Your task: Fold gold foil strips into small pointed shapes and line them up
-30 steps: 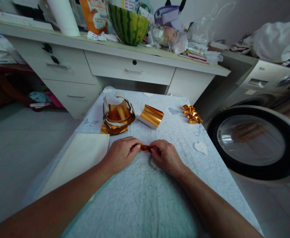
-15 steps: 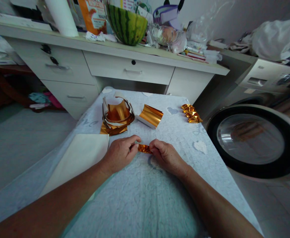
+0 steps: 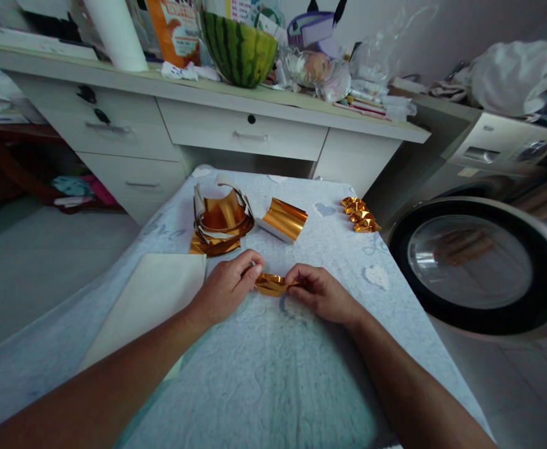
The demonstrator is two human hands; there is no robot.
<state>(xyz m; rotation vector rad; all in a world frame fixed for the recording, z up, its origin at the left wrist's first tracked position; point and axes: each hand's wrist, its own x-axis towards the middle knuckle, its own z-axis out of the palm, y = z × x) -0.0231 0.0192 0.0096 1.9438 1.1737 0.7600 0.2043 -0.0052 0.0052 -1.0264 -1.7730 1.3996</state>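
Gold foil piece (image 3: 271, 284) between both hands

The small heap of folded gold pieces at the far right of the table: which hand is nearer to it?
Right. The right hand lies below and to the left of the folded gold pieces, pinching a gold foil piece. The left hand holds its other end, farther left.

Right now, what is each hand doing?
Left hand: closed, pinching one end of the gold foil piece.
Right hand: closed, pinching its other end.
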